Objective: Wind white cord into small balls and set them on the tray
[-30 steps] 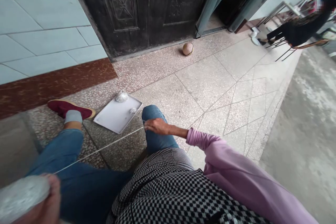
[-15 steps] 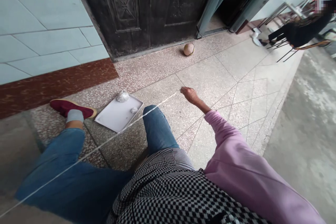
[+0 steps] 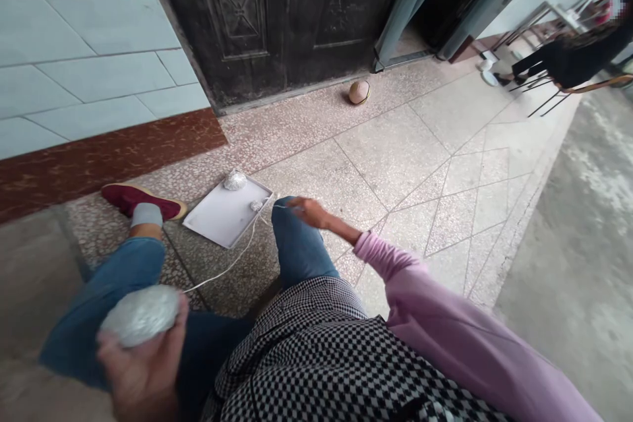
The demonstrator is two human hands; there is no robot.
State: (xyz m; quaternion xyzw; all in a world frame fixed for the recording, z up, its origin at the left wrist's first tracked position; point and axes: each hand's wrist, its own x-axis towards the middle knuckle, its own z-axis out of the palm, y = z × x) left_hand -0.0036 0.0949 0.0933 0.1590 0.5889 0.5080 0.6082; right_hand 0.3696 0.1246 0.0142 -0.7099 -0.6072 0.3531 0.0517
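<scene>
My left hand [image 3: 146,366] is closed around a large whitish, shiny ball of string [image 3: 141,315] at the lower left, above my thigh; it is slightly blurred. From the ball a white string [image 3: 228,269] runs up in a slack curve past the tray's right edge. Its far end reaches my right hand [image 3: 311,212], whose fingers are pinched on it just over my right knee [image 3: 297,241]. A shallow white tray [image 3: 212,219] lies on the floor between my feet. On it sit a crumpled whitish bundle [image 3: 235,180] and a smaller one [image 3: 256,206].
A round tan ball-like object [image 3: 359,91] rests on the speckled floor by the dark door [image 3: 297,20]. Far right, a seated person [image 3: 568,62] is on a chair, with a white dish [image 3: 489,77] near their feet. A tiled wall [image 3: 89,46] stands at the left.
My left hand has come into view holding the ball. My right hand has moved left and down to the knee, and the string, taut before, now hangs slack.
</scene>
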